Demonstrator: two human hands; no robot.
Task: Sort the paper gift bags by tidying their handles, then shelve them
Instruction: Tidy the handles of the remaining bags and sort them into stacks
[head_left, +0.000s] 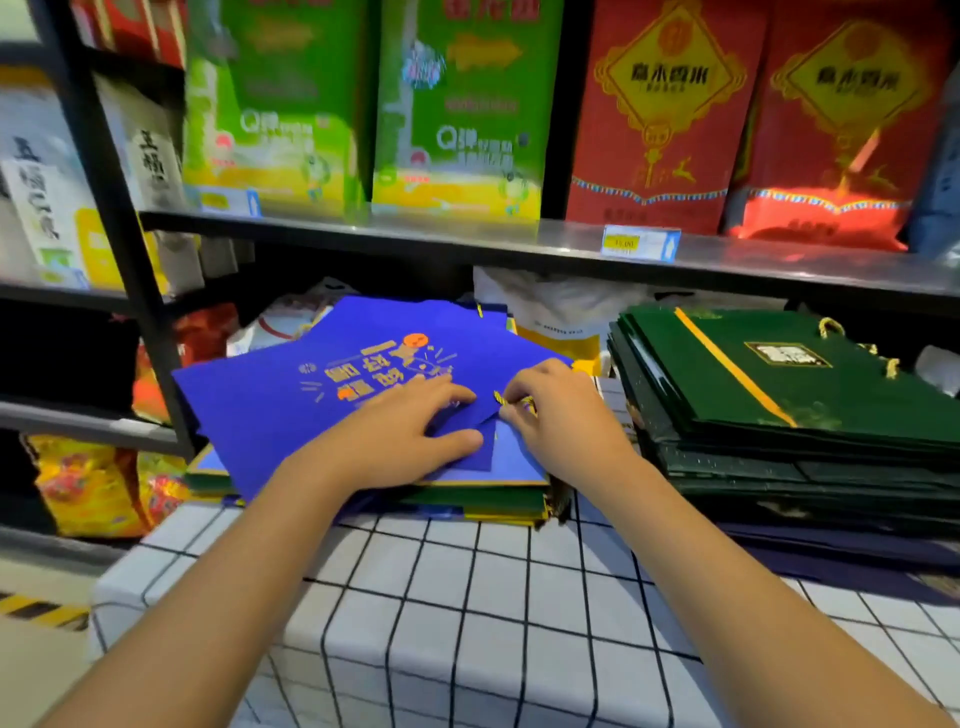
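A flat blue paper gift bag (291, 395) with orange print lies on top of a low stack of bags (483, 501) on the checked table. My left hand (405, 431) presses flat on the blue bag near its open edge, thumb spread toward me. My right hand (556, 410) pinches the bag's yellow-and-blue twisted cord handle (501, 399) at that edge. A second, taller stack of dark green gift bags (779, 395) with gold stripes and gold cord handles sits to the right.
The table wears a white cloth with black grid lines (467, 597). A metal shelf (467, 239) runs above the bags, loaded with green (457, 114) and red packages (660, 119). Black shelving (119, 234) with more goods stands at the left.
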